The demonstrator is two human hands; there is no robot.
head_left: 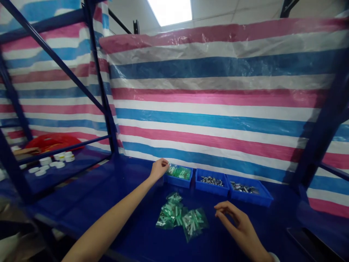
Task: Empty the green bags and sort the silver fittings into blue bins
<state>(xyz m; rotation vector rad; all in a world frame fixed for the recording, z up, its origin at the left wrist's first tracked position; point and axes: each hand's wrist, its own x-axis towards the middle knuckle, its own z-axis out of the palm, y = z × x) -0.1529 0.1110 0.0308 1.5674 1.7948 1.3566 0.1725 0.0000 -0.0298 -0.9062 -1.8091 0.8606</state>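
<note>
My left hand [159, 169] reaches to the left end of a blue bin [177, 181] that holds clear-and-green plastic packets [178, 171]. Its fingers are pinched together at the bin's rim, and what is between them, if anything, is hidden. On the blue tabletop in front lie several green-tinted plastic bags [169, 214] with pale strips and small metal pieces inside. One such bag [193, 222] lies at the right of this pile. Right of the bags, my right hand [236, 222] hovers with curved fingers, thumb and fingertips slightly apart, nothing visible between them.
Two more blue bins stand in the row, a middle bin [211, 188] and a right bin [251, 195], both with small metal parts. A dark flat object [313, 243] lies at the lower right. White round lids [43, 168] sit beyond the blue frame [110, 123] at left. A striped sheet [218, 109] hangs behind.
</note>
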